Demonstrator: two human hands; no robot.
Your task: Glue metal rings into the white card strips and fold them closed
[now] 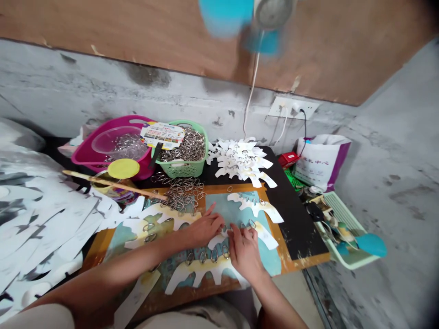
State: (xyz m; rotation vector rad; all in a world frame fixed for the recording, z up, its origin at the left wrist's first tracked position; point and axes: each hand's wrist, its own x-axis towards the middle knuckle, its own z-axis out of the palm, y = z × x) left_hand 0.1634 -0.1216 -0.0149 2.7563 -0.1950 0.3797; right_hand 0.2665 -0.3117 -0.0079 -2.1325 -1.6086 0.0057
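Note:
My left hand (pixel 204 226) and my right hand (pixel 244 249) meet over a white card cut-out (pixel 265 235) lying on a painted board (pixel 284 256). Both hands have their fingers pinched together at a small metal ring (pixel 224 228) on the card's edge. More rings (pixel 252 223) are clipped along that card. A loose pile of metal rings (pixel 181 192) lies just beyond my left hand. Other white cards with rings (pixel 197 269) lie nearer to me and to the left (pixel 161 217).
A green basket (pixel 187 169) full of rings and a pink basket (pixel 103 157) with a clear bowl stand at the back. A stack of white cut-outs (pixel 242 162) lies behind the board. A pale green tray (pixel 343 228) of odds sits right, a wooden stick (pixel 113 184) left.

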